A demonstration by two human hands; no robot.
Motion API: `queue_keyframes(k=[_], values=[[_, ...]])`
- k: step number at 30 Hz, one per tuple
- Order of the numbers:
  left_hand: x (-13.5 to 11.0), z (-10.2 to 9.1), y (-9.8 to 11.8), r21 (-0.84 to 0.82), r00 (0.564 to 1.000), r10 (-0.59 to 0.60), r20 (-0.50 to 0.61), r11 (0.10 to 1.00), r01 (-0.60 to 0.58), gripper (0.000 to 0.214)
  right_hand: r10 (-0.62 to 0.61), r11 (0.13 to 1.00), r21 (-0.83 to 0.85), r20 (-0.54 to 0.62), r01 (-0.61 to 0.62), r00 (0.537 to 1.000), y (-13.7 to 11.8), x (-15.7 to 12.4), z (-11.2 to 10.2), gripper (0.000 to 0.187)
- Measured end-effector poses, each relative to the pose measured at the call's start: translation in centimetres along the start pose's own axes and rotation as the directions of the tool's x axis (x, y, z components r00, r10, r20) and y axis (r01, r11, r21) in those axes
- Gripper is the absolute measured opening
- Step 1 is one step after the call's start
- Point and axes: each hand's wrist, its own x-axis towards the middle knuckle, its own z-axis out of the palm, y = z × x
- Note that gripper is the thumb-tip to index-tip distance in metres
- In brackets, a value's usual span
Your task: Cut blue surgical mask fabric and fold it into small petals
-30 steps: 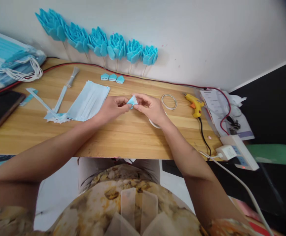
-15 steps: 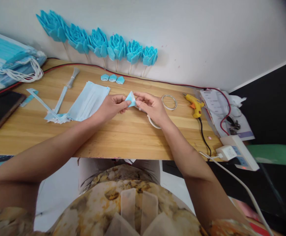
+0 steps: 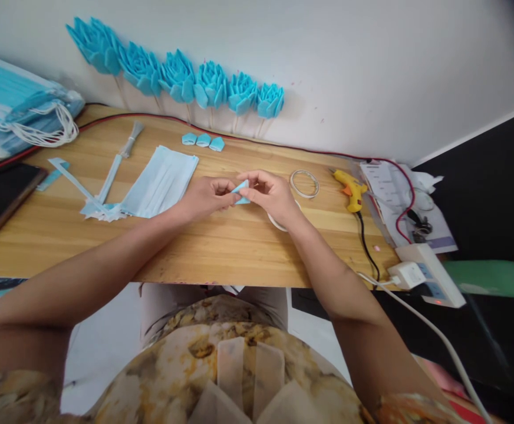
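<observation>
Between my two hands is a small folded piece of blue mask fabric [image 3: 243, 192]. My left hand [image 3: 210, 196] pinches its left side with thumb and fingers. On the other side my right hand [image 3: 271, 193] grips it, the thumb pressed on its front. A white tape roll [image 3: 277, 222] lies on the table, partly hidden beneath my right hand. To the left of my hands rests a stack of flat light-blue mask sheets [image 3: 164, 179]. Behind them, three small folded blue petals [image 3: 203, 140] lie in a row.
Several blue fabric flowers [image 3: 177, 76] on sticks lean against the wall. A tape ring [image 3: 304, 184] and a yellow glue gun [image 3: 351, 189] lie at right, near a power strip [image 3: 431, 274]. Bagged masks [image 3: 18, 106], cut strips [image 3: 109, 179] and a phone [image 3: 5, 200] occupy the left.
The folded piece has turned and come slightly down and right, so its white-edged triangle no longer shows. Both hands have shifted with it and keep their hold.
</observation>
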Motion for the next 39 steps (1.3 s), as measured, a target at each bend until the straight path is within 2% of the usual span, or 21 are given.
queue_keyframes(k=[6,9,13,18,25,29,32,36,39], values=[[0.0,-0.2,0.0,-0.029,0.998,-0.023,0.055,0.999,0.024,0.027,-0.049,0.993,-0.112,-0.063,0.041,0.997,-0.2,-0.3,0.5,0.016],[0.0,-0.2,0.0,-0.095,0.996,-0.059,0.063,0.993,0.064,0.026,-0.178,0.955,-0.253,-0.075,0.154,0.981,-0.6,-0.4,0.4,0.013],[0.0,-0.1,0.0,-0.186,0.995,-0.093,0.041,0.978,0.099,0.023,-0.365,0.854,-0.404,-0.015,0.328,0.931,-0.4,-0.3,0.0,0.018],[-0.1,-0.1,0.0,-0.287,0.993,-0.107,0.040,0.951,0.114,0.025,-0.382,0.816,-0.453,0.045,0.359,0.923,0.3,-0.1,-0.4,0.024],[-0.1,0.0,0.1,-0.384,0.991,-0.117,0.062,0.914,0.132,0.029,-0.410,0.814,-0.432,0.044,0.387,0.911,0.6,-0.2,-0.5,0.025],[-0.1,0.1,0.0,-0.391,0.990,-0.125,0.058,0.910,0.138,0.031,-0.400,0.811,-0.449,0.042,0.375,0.916,0.5,-0.2,-0.4,0.027],[0.0,0.0,0.0,-0.358,0.993,-0.114,0.031,0.926,0.117,0.031,-0.365,0.844,-0.414,0.019,0.339,0.931,0.2,-0.2,-0.2,0.025],[0.1,0.0,0.2,-0.275,0.995,-0.091,-0.048,0.959,0.075,0.027,-0.138,0.965,-0.235,-0.081,0.115,0.987,0.0,-0.4,0.0,0.034],[0.0,0.0,0.5,-0.226,0.993,-0.080,-0.088,0.972,0.058,0.025,-0.010,0.996,-0.086,-0.074,0.004,0.997,0.1,-0.3,0.0,0.040]])
